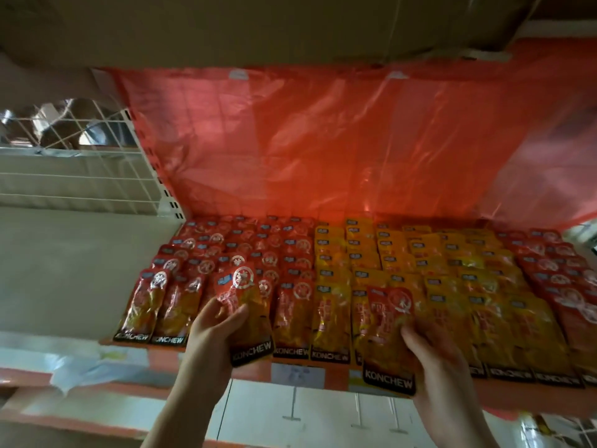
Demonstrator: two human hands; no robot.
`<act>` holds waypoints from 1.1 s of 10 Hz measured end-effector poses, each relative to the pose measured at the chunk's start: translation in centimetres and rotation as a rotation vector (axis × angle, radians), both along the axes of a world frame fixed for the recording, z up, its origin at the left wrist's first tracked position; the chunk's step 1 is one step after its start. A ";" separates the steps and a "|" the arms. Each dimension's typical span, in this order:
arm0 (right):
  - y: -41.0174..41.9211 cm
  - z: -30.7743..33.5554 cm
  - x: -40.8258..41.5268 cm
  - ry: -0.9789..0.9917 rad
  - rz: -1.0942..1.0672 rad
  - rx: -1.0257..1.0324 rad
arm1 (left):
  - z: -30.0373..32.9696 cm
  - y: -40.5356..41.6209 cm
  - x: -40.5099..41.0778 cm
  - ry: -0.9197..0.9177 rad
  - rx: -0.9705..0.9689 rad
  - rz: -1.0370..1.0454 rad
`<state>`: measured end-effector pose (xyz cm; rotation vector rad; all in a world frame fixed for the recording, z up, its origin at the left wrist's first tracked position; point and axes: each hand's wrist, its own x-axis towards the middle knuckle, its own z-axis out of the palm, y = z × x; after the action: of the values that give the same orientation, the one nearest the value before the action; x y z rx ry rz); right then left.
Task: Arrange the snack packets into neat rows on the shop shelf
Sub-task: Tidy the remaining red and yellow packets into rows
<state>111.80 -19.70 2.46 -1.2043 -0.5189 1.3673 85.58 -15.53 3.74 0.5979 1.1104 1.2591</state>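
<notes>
1. While the left hand (215, 331) grips one red packet (243, 313) near the shelf's front, the right hand (434, 360) grips another packet (389, 337).
2. Red rows (226, 253) and yellow rows (403, 260) of packets lie flat on the shelf (336, 378).
3. Red plastic sheet (323, 140) hangs behind.

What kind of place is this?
Probably a small shop: a display shelf packed with rows of identical Konchew snack packets, a paper tag on its front edge, white wire racking alongside.
</notes>
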 end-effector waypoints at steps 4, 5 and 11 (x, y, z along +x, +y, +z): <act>1.0 0.4 -2.2 -0.257 0.121 0.065 | 0.8 -2.4 -5.8 0.291 0.077 0.276; 1.6 0.0 -3.2 -0.257 0.158 0.031 | 0.9 -2.7 -6.5 0.323 0.056 0.319; 6.3 -1.3 -16.6 -0.898 0.132 0.449 | 0.3 4.5 -11.9 0.561 0.196 0.188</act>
<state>95.24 -13.42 1.17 -1.3699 -1.4677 0.6796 73.73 -10.98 4.07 1.0576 1.5408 1.4139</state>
